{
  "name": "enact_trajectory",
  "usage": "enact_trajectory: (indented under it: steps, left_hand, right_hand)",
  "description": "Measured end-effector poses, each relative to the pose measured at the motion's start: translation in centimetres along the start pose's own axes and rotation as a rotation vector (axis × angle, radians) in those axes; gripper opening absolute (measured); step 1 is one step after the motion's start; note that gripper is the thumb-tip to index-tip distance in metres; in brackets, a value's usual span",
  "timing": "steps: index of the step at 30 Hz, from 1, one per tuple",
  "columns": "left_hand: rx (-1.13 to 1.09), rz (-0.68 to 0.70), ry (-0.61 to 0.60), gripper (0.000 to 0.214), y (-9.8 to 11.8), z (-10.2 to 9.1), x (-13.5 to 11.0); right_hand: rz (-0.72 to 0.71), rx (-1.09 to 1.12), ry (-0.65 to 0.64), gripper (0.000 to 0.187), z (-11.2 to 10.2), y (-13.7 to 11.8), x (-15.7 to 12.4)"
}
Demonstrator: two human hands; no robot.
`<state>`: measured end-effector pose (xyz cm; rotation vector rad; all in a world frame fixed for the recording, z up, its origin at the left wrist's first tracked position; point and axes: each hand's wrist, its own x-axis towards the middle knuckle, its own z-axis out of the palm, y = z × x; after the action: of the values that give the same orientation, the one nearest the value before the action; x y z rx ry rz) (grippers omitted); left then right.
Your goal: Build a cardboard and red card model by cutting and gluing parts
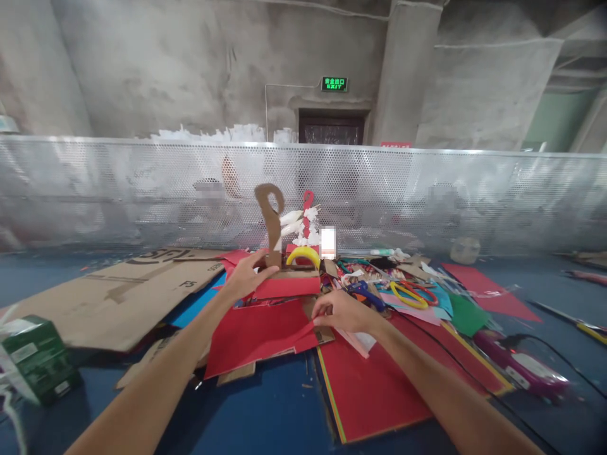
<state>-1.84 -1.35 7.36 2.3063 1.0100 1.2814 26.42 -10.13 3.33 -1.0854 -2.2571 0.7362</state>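
Observation:
An upright brown cardboard cutout point(271, 221) with a looped top stands in front of me. My left hand point(247, 275) is closed at its foot, the thumb in front and the fingers partly hidden behind. Just beside the cutout sits a curved yellow piece point(304, 254), above a cardboard edge faced with red. My right hand point(342, 309) pinches the edge of a red sheet of paper point(258, 335), which lies slanted over cardboard scraps. A smaller red cutout point(307, 221) with white tufts rises farther back.
Flat cardboard point(118, 291) spreads on the left, near a green box point(40, 360). To the right lie yellow-handled scissors point(408, 296), a blue glue gun point(367, 294), red sheets point(379, 392), a purple power strip point(521, 370) and its cable. A perforated metal screen point(142, 189) closes off the back.

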Motion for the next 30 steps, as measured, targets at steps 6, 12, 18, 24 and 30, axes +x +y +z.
enact_trajectory:
  steps: [6, 12, 18, 24, 30]
  left_hand:
    - [0.018, -0.019, -0.063, 0.049, -1.3, 0.2, -0.4]
    - [-0.063, -0.051, -0.154, 0.056, -2.6, -0.2, -0.6]
    - [0.091, -0.045, -0.291, 0.044, -2.3, -0.2, -0.7]
    - [0.136, -0.074, -0.33, 0.039, -2.5, -0.5, -0.6]
    - [0.132, -0.007, -0.3, 0.034, -2.5, -0.3, -0.7]
  right_hand:
    - [-0.038, -0.13, 0.003, 0.014, -0.5, -0.3, -0.3]
    - [0.157, -0.45, 0.261, 0.018, -3.4, 0.0, -0.9]
    - [0.542, -0.772, 0.209, 0.027, -6.6, 2.1, -3.0]
    - [0.595, -0.774, 0.182, 0.037, -7.6, 4.2, -3.8]
    - [0.551, -0.689, 0.122, 0.023, -7.9, 5.5, -3.8]
